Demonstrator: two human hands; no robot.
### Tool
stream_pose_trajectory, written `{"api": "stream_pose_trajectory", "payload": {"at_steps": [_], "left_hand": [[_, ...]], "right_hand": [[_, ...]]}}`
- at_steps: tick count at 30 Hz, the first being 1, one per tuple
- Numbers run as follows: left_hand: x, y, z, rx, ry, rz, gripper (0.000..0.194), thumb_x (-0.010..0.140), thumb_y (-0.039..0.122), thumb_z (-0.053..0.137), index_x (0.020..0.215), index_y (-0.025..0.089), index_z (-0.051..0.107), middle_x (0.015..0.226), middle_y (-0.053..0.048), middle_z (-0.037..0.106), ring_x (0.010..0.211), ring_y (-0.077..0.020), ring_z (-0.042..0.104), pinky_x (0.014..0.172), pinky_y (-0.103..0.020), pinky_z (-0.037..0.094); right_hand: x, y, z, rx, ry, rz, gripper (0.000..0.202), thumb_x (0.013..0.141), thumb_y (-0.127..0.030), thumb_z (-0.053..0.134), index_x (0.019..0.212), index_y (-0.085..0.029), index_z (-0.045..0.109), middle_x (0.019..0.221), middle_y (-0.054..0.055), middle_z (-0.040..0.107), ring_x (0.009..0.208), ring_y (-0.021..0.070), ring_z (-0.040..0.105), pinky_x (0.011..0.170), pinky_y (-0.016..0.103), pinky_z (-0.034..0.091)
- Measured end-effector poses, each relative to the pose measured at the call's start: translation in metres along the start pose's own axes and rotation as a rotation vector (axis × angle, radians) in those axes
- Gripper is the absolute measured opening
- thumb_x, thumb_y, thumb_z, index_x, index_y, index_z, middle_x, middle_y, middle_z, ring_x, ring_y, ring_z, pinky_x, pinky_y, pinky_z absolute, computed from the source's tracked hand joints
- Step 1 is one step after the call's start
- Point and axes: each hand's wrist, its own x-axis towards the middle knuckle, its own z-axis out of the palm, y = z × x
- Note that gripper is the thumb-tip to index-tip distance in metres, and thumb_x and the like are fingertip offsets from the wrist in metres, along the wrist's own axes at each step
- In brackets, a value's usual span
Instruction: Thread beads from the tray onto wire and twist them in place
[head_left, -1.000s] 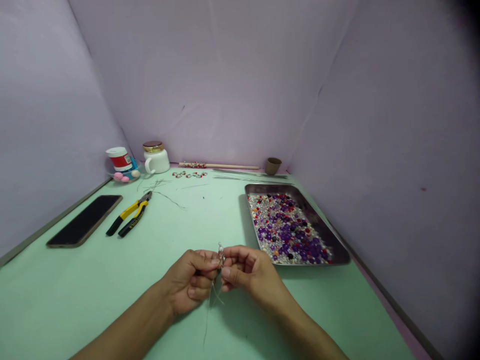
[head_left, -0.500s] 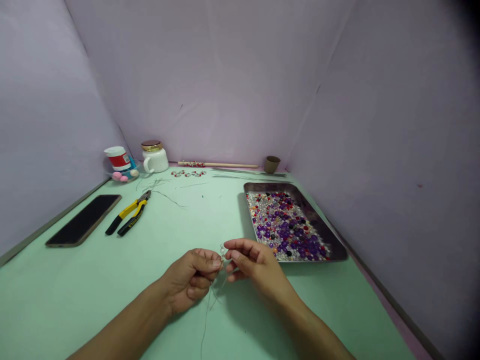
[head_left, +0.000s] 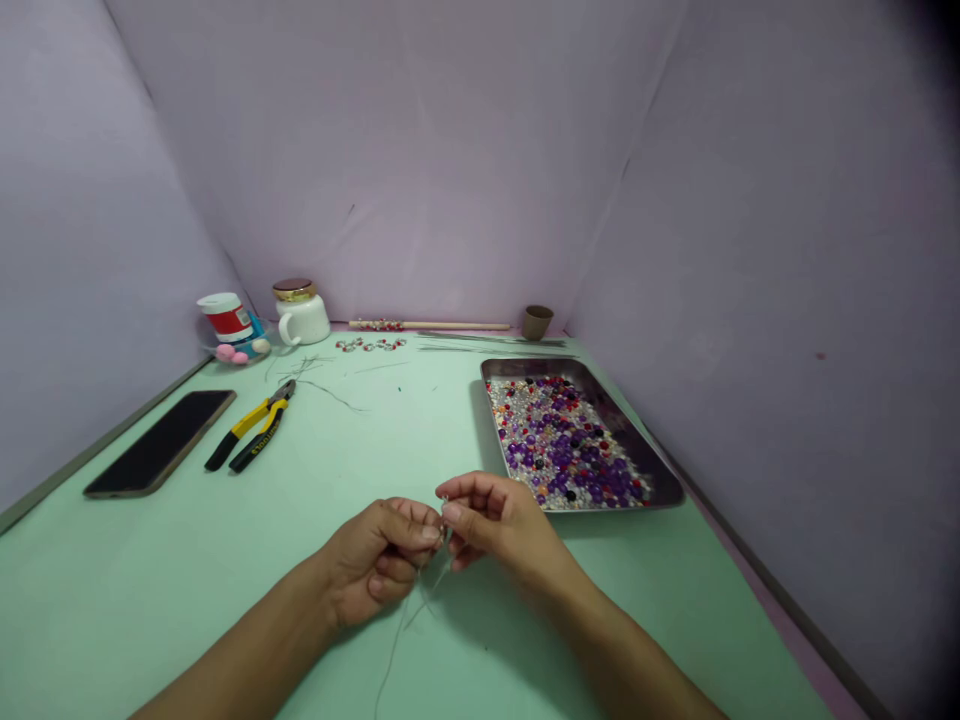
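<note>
My left hand [head_left: 390,555] is closed, pinching a small beaded wire piece [head_left: 444,530] between thumb and fingers. From the other side, the thumb and index finger of my right hand [head_left: 487,520] close on the upper end of the same piece, hiding most of it. Thin wire ends [head_left: 401,625] trail down from beneath my hands over the green tabletop. Just right of my hands stands a metal tray [head_left: 671,490] of loose purple, red, clear and dark beads [head_left: 570,440].
Yellow-and-black pliers [head_left: 251,428] and a phone [head_left: 161,442] lie at left. Along the back are a white lidded mug [head_left: 307,318], a red-and-white tub [head_left: 227,318], finished beaded pieces [head_left: 371,345], a wooden stick [head_left: 450,325], loose wires [head_left: 495,343] and a brown cup [head_left: 537,322].
My right thumb and index finger have moved left and closed on the top of the beaded piece, covering the clear beads seen before. The whole view has shifted slightly.
</note>
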Motion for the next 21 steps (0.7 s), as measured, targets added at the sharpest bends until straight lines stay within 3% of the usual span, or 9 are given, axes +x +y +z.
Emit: {"api": "stream_pose_trajectory", "payload": {"at_steps": [5,11,21], "left_hand": [[-0.003,0.0,0.009,0.197,0.062,0.071,0.015,0.062,0.018,0.064,0.057,0.012,0.051,0.037,0.011,0.021,0.032,0.0009,0.006,0.029,-0.015,0.004],[-0.003,0.0,0.013,0.341,0.171,0.18,0.023,0.057,0.029,0.069,0.054,0.012,0.054,0.033,0.011,0.023,0.03,0.0,0.008,0.03,-0.019,0.002],[-0.003,0.0,0.015,0.155,0.221,0.107,0.017,0.058,0.018,0.062,0.05,0.013,0.047,0.038,0.011,0.022,0.033,0.0007,0.007,0.029,-0.015,0.001]], "right_hand": [[0.001,-0.003,-0.001,-0.045,0.046,0.044,0.035,0.047,-0.034,0.075,0.065,-0.013,0.053,0.048,-0.006,0.053,0.037,0.0062,0.05,0.042,0.023,0.048],[0.001,-0.002,-0.001,-0.028,0.069,0.042,0.033,0.047,-0.031,0.075,0.064,-0.014,0.052,0.045,-0.007,0.052,0.036,0.0072,0.052,0.042,0.022,0.047],[0.001,-0.001,0.002,-0.007,0.07,-0.009,0.029,0.047,-0.024,0.075,0.064,-0.014,0.054,0.045,-0.007,0.051,0.038,0.0071,0.05,0.043,0.022,0.046]]}}
